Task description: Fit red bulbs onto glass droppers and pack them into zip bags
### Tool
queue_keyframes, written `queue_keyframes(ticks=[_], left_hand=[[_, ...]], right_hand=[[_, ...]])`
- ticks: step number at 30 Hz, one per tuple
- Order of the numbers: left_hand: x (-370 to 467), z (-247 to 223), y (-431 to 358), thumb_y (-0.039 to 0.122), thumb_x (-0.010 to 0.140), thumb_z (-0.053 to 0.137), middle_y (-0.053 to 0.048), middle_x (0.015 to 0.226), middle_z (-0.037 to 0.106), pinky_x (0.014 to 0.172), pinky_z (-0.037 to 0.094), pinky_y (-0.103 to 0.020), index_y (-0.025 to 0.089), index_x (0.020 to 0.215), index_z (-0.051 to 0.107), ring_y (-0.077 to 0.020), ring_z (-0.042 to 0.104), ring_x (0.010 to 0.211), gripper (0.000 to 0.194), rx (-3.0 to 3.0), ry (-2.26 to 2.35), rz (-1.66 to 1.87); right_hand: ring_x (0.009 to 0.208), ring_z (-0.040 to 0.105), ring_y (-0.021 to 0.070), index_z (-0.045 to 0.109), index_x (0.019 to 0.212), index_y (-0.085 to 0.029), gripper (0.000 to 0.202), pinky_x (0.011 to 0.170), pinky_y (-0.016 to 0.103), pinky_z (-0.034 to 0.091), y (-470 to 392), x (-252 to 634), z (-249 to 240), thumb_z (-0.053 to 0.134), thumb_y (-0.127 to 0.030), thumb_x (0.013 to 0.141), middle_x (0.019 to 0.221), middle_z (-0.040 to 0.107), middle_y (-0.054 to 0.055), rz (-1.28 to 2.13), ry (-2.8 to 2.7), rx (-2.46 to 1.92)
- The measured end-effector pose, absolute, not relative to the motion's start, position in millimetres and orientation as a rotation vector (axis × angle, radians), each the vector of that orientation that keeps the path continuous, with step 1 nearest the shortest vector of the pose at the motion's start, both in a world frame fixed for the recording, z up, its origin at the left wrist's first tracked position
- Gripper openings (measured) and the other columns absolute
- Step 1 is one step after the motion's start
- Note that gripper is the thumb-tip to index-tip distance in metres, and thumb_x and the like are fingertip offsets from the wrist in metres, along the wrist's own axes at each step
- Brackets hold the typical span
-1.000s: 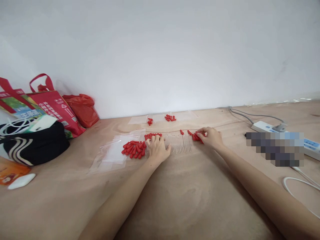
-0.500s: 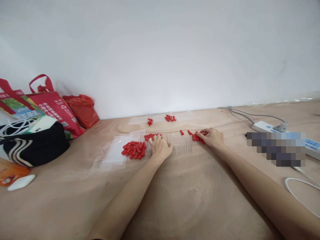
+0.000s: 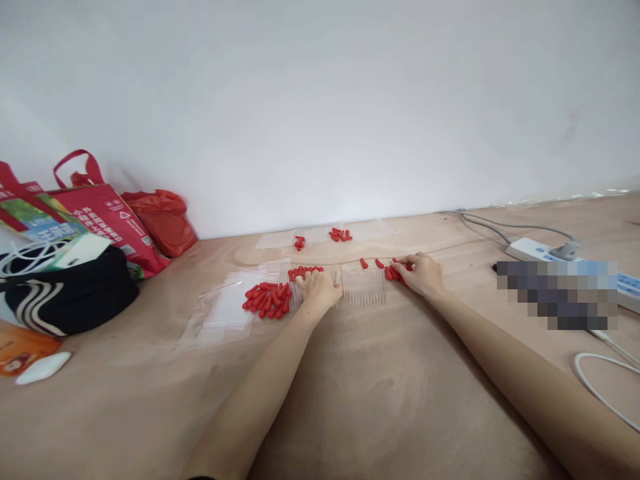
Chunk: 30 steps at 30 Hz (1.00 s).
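A row of clear, thin tubes (image 3: pixel 364 288) lies side by side on the wooden table, and the left part of the row has red rubber bulbs (image 3: pixel 306 273) at its far ends. My left hand (image 3: pixel 320 291) is over the row's middle, fingers curled down onto the tubes; what its fingertips hold is hidden. To the right, my right hand (image 3: pixel 424 275) has thumb and fingers closing on a red rubber bulb (image 3: pixel 399 269) in a small group. Two loose bulbs (image 3: pixel 371 264) lie behind the tubes. A bigger pile of red bulbs (image 3: pixel 267 299) is left of my left hand.
Clear zip bags (image 3: pixel 225 307) are stacked at the left. More bulbs (image 3: pixel 341 235) and bags (image 3: pixel 373 229) lie near the wall. A red shopping bag (image 3: pixel 107 217) and a black striped pouch (image 3: pixel 75 290) stand far left; a power strip (image 3: pixel 530 252) with cables is at right.
My right hand has shifted slightly left among the red bulbs. My left hand stays over the tubes with its fingers curled. The view has moved a little.
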<state>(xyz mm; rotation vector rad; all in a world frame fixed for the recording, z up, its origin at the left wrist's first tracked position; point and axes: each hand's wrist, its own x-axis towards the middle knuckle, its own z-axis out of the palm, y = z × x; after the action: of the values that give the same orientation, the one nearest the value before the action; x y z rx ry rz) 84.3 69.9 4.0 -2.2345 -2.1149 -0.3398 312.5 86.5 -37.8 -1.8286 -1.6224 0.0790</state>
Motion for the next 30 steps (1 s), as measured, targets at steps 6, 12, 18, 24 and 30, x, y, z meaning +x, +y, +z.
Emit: queue_keyframes(ticks=[6,12,18,24,30], left_hand=[[81.1,7.1,70.0,0.029,0.067,0.055,-0.011,0.070,0.062,0.073,0.032,-0.046,0.017,0.055,0.061,-0.0317,0.054,0.084,0.018,-2.264,-2.108,-0.441],[75.2,21.6,69.2,0.019,0.074,0.050,-0.005,0.076,0.061,0.070,0.040,-0.032,0.016,0.067,0.055,-0.0188,0.055,0.076,0.009,-2.438,-1.910,-0.718],[44.8,5.3,48.1,0.013,0.080,0.043,-0.001,0.072,0.055,0.065,0.043,-0.026,0.018,0.069,0.046,-0.0139,0.053,0.069,0.012,-2.639,-1.341,-1.170],[19.4,-20.9,21.5,0.015,0.085,0.037,-0.005,0.084,0.058,0.073,0.042,-0.030,0.018,0.088,0.052,-0.0165,0.054,0.080,0.015,-2.589,-1.175,-1.058],[33.0,-13.5,0.4,0.043,0.071,0.060,-0.006,0.095,0.055,0.078,0.034,-0.037,0.020,0.094,0.056,-0.0212,0.050,0.088,0.033,-2.815,-1.075,-0.780]], right_hand=[[0.073,0.055,0.0194,0.067,0.075,-0.021,0.027,0.071,0.034,0.035,86.8,308.9,-38.6,0.049,-0.040,0.074,0.074,0.062,0.005,0.109,-1.518,-1.773],[0.071,0.057,0.0173,0.063,0.084,-0.016,0.030,0.068,0.030,0.042,76.7,297.5,-32.4,0.045,-0.039,0.078,0.079,0.064,0.007,0.142,-1.424,-1.416],[0.073,0.060,0.0162,0.059,0.088,-0.018,0.023,0.067,0.029,0.045,50.8,267.2,-31.5,0.045,-0.034,0.081,0.081,0.065,0.006,0.278,-1.572,-1.084],[0.070,0.058,0.0146,0.060,0.082,-0.019,0.013,0.068,0.029,0.040,31.1,248.2,-32.7,0.048,-0.024,0.080,0.076,0.064,0.003,0.230,-2.032,-0.942],[0.067,0.053,0.0139,0.059,0.077,-0.017,0.013,0.071,0.032,0.030,27.3,244.9,-35.7,0.047,-0.021,0.080,0.069,0.061,0.002,0.029,-2.182,-1.043]])
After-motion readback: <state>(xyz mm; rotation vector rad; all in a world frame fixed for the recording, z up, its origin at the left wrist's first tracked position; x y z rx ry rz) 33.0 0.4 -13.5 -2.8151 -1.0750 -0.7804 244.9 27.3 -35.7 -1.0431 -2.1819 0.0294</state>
